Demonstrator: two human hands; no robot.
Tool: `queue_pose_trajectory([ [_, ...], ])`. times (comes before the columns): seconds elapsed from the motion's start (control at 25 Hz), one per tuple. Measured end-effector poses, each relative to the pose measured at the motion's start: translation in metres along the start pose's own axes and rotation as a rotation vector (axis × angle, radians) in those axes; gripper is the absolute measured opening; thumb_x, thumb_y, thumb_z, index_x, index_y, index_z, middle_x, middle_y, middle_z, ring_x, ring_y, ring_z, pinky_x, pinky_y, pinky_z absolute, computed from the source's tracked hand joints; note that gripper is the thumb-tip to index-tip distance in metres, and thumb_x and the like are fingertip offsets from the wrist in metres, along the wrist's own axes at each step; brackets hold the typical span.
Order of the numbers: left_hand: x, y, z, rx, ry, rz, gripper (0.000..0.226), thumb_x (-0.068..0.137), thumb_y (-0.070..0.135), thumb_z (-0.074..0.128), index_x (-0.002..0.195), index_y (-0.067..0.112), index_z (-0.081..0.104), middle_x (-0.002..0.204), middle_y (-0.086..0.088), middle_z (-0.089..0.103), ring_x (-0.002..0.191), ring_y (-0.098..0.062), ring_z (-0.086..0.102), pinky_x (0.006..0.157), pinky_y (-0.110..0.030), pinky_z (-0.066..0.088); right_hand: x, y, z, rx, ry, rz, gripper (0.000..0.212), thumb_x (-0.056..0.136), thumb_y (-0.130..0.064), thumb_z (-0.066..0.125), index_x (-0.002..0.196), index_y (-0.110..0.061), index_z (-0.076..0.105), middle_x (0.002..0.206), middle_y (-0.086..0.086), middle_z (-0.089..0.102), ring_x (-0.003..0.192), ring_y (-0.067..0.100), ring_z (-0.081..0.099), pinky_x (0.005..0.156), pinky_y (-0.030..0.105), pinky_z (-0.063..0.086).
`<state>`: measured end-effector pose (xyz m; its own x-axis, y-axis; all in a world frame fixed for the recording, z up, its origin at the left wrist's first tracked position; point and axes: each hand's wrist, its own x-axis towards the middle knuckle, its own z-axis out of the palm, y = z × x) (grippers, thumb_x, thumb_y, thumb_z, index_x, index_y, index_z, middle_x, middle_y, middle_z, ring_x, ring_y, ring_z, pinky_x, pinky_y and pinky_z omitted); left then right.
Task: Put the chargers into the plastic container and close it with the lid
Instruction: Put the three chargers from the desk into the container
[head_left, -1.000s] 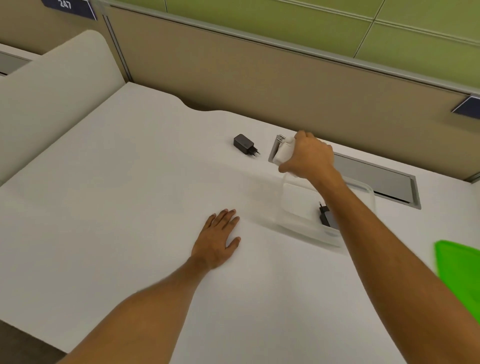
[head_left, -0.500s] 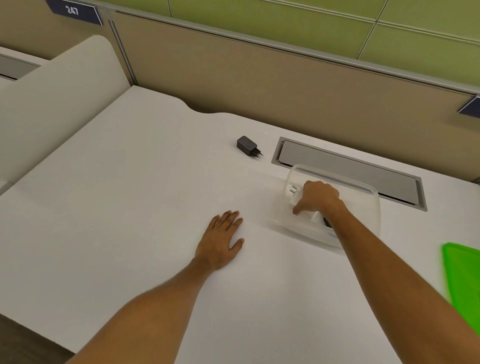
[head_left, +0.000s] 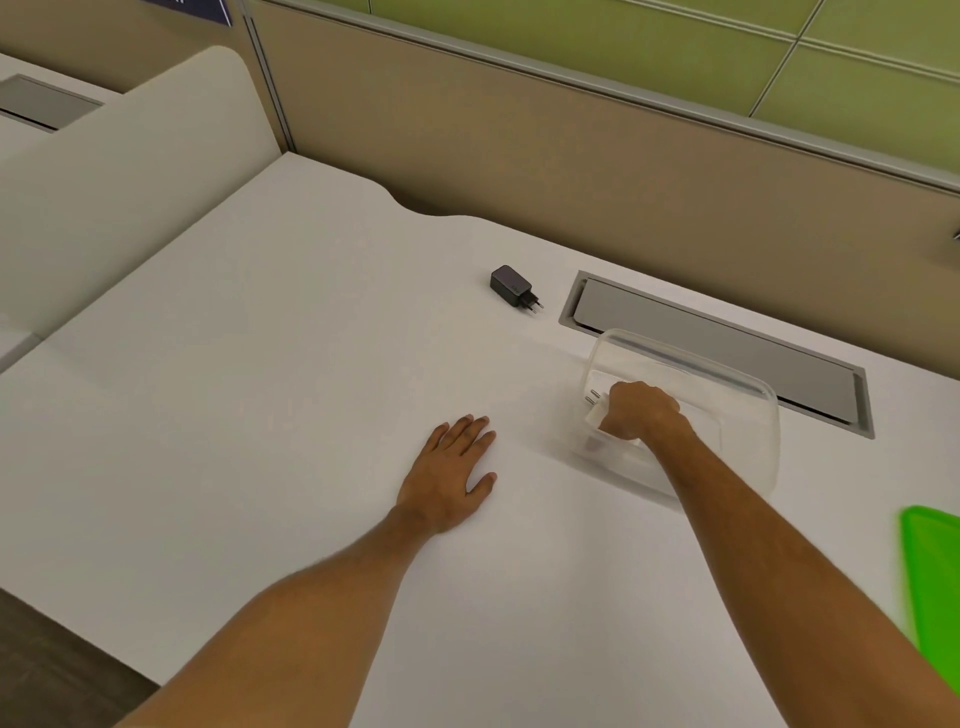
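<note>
Right hand sits inside the clear plastic container, right of centre in the frame. Fingers curled down and closed around a white charger; its two metal prongs stick out to the left of the knuckles, toward the container's left wall. Whether the charger touches the container floor cannot be told: the hand covers it. A small dark patch shows through the near wall just below the hand, too blurred to identify.

Left hand lies flat on the white desk, centre of frame, palm down, fingers straight and slightly spread, thumb out to the right. It holds nothing and sits near the container's left side, apart from it.

A black charger lies on the desk, upper centre, prongs pointing lower right. It is well apart from both hands and just left of the grey cable hatch recessed in the desk. The container stands in front of that hatch and overlaps its near edge in the picture.

Green lid at the right edge of the frame, partly cut off, lying on the desk, apart from the container. The container is open on top.

Beige partition panel runs across the upper frame behind the desk, green wall panels above it.
</note>
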<state>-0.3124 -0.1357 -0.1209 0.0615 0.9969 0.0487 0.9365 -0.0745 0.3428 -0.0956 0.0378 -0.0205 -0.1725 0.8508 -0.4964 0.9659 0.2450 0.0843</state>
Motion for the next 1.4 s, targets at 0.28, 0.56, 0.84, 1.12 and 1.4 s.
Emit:
queue_pose_trajectory([
  [0.28,0.001,0.001,-0.001,0.0,-0.014,-0.003,0.059,0.094,0.048,0.03,0.147,0.023,0.027,0.158,0.005,0.02,0.146,-0.011,0.007,0.12,-0.034,0.005,0.011,0.005,-0.072,-0.032,0.073,-0.043,0.066,0.062,-0.057,0.078,0.106,-0.015,0.052,0.111,0.007,0.064,0.093,0.03,0.057,0.074,0.036,0.044],
  [0.56,0.001,0.0,-0.001,-0.013,-0.016,-0.007,0.059,0.093,0.047,0.033,0.146,0.022,0.029,0.158,0.004,0.022,0.146,-0.012,0.009,0.12,-0.038,0.01,0.035,-0.052,-0.118,0.022,0.318,-0.134,0.048,0.066,-0.044,0.077,0.093,-0.013,0.052,0.102,0.01,0.063,0.083,0.032,0.054,0.067,0.035,0.04],
  [0.84,0.002,0.0,0.001,-0.011,-0.021,-0.013,0.059,0.093,0.048,0.031,0.146,0.023,0.027,0.158,0.005,0.019,0.146,-0.011,0.006,0.12,-0.036,0.007,0.075,-0.096,-0.102,-0.011,0.252,-0.217,0.049,0.079,-0.04,0.069,0.114,-0.009,0.056,0.11,0.012,0.063,0.1,0.034,0.059,0.074,0.036,0.039],
  [1.12,0.001,-0.002,0.003,-0.023,-0.027,-0.022,0.06,0.093,0.049,0.03,0.147,0.023,0.025,0.159,0.006,0.017,0.146,-0.011,0.005,0.12,-0.036,0.006,0.118,-0.114,-0.082,0.03,0.296,-0.224,0.05,0.087,-0.038,0.057,0.127,-0.009,0.048,0.124,0.013,0.055,0.111,0.034,0.054,0.088,0.044,0.04],
  [1.4,0.001,-0.002,0.004,-0.028,-0.019,-0.024,0.059,0.094,0.048,0.033,0.147,0.023,0.026,0.159,0.006,0.018,0.146,-0.011,0.006,0.12,-0.036,0.007,0.148,-0.124,-0.067,0.159,0.346,-0.168,0.047,0.091,-0.036,0.053,0.127,-0.007,0.049,0.124,0.015,0.056,0.113,0.035,0.054,0.088,0.045,0.044],
])
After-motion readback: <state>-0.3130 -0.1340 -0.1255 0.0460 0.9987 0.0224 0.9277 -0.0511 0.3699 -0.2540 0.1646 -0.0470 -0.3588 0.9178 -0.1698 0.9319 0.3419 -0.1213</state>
